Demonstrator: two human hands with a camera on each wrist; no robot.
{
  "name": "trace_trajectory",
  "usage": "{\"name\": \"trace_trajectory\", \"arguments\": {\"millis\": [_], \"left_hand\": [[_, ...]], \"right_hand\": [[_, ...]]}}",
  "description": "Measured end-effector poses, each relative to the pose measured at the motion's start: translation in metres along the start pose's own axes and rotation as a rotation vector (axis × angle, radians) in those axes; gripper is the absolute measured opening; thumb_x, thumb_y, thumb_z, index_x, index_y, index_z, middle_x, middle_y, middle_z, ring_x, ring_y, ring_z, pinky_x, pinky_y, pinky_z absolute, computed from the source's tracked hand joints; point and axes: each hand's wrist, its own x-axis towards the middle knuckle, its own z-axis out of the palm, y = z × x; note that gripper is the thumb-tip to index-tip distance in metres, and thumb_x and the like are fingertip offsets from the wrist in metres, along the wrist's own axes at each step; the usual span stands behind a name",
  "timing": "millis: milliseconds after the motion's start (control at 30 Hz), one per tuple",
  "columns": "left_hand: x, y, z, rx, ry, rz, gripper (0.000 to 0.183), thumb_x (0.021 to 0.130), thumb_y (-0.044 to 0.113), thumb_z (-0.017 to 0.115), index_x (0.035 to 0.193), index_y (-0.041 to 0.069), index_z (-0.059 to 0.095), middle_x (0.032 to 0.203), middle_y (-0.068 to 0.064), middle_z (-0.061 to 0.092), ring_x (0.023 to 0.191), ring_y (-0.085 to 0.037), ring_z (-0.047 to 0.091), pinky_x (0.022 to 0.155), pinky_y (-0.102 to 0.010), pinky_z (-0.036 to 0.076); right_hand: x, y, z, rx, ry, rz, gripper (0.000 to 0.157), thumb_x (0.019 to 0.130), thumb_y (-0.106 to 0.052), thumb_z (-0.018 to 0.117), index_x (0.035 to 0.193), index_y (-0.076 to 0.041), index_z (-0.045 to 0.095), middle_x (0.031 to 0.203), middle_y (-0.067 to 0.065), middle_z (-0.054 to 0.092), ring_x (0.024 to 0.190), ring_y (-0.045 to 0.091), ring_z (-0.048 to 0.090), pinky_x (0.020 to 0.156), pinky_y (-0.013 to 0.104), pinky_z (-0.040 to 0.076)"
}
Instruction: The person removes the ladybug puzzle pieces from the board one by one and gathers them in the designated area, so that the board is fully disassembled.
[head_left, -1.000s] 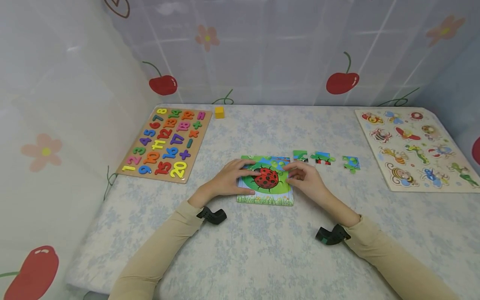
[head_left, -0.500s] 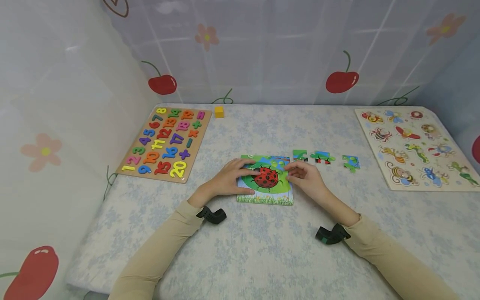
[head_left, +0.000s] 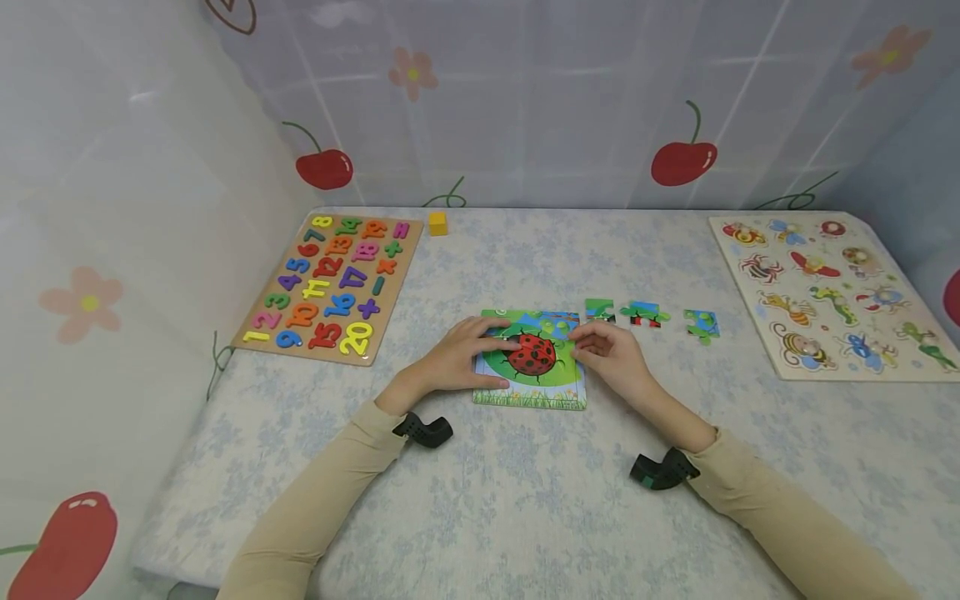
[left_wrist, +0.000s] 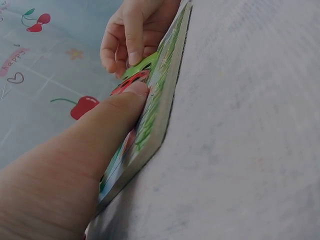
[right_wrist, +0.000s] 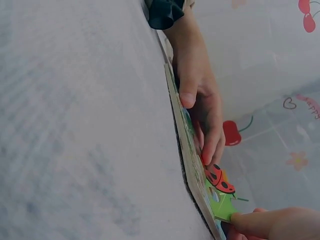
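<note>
A ladybug jigsaw puzzle [head_left: 528, 402] lies in its flat tray in the middle of the table. On its left side rests my left hand [head_left: 454, 358], with fingers spread over the picture and the thumb along the lower part. At the right edge, my right hand [head_left: 613, 360] pinches a green and red puzzle piece [right_wrist: 223, 206] between thumb and fingers. In the right wrist view that piece stands tilted up from the tray, red ladybug part toward the left hand. Three loose puzzle pieces, one of them blue and green [head_left: 702, 325], lie beyond the right hand.
A wooden number board [head_left: 382, 325] lies at the back left, with a small yellow cube [head_left: 438, 223] beside it. On the right is a pale insect peg board [head_left: 765, 333]. A printed curtain [head_left: 525, 125] hangs behind the table.
The right thumb has edged slightly left and away from me at the puzzle's right edge. The left hand and the loose pieces stay in place.
</note>
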Motion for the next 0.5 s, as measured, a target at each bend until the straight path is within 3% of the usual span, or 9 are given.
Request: {"name": "trace_trajectory", "arguments": {"millis": [100,200,333,500], "left_hand": [[0.0000,0.0001,0.0000,0.002,0.001,-0.003,0.060,0.078,0.046,0.075,0.132,0.028,0.058,0.149,-0.005,0.037,0.139,-0.026,0.033,0.115,-0.051,0.023],[-0.0002,0.0003,-0.0001,0.002,0.003,-0.003,0.060,0.078,0.046,0.075,0.132,0.028,0.058,0.149,-0.005,0.037,0.139,-0.026,0.033,0.115,-0.051,0.024],[-0.0003,0.0007,-0.0004,0.001,0.006,-0.001,0.060,0.078,0.045,0.075,0.132,0.027,0.058,0.149,-0.005,0.038,0.138,-0.026,0.033,0.115,-0.051,0.025],[-0.0002,0.0005,-0.0005,0.002,0.003,-0.004,0.059,0.078,0.046,0.075,0.132,0.028,0.058,0.149,-0.004,0.037,0.138,-0.026,0.033,0.115,-0.051,0.024]], "right_hand": [[-0.0002,0.0004,-0.0001,0.012,0.005,0.009,0.018,0.085,0.009,0.063,0.103,0.010,0.063,0.099,0.019,0.063,0.083,0.007,0.062,0.071,0.014,0.052],[-0.0003,0.0004,-0.0009,0.011,0.018,0.024,0.018,0.086,0.007,0.063,0.104,0.010,0.064,0.098,0.009,0.064,0.084,0.009,0.062,0.073,0.014,0.052],[-0.0002,0.0007,-0.0023,0.011,0.027,0.037,0.020,0.085,0.005,0.064,0.104,0.008,0.064,0.097,0.000,0.064,0.084,0.003,0.061,0.073,0.014,0.052],[0.0002,0.0029,-0.0012,0.034,-0.011,0.034,0.020,0.085,0.006,0.063,0.105,0.010,0.063,0.096,-0.001,0.063,0.083,0.001,0.060,0.072,0.015,0.052]]}}
